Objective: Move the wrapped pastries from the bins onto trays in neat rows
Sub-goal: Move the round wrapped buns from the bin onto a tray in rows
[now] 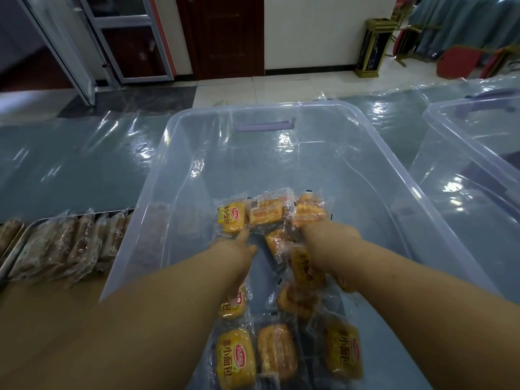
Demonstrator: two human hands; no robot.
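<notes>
A large clear plastic bin [180, 153] with a purple handle stands in front of me. Several yellow wrapped pastries [277, 351] lie on its floor, most at the near end. Both my arms reach into it. My left hand [239, 249] rests palm-down on a yellow pack [232, 219] and covers another below it. My right hand [323, 243] is closed around a bunch of wrapped pastries [308, 211], its fingers hidden among the wrappers. At the left, a metal tray [11, 254] holds a row of brown wrapped pastries [70, 246].
A second clear bin [464, 153] stands at the right. The table is covered in shiny clear plastic sheeting [70, 164]. Beyond it are a tiled floor, a dark door, a gold-and-black stand [371, 46] and red chairs [461, 61].
</notes>
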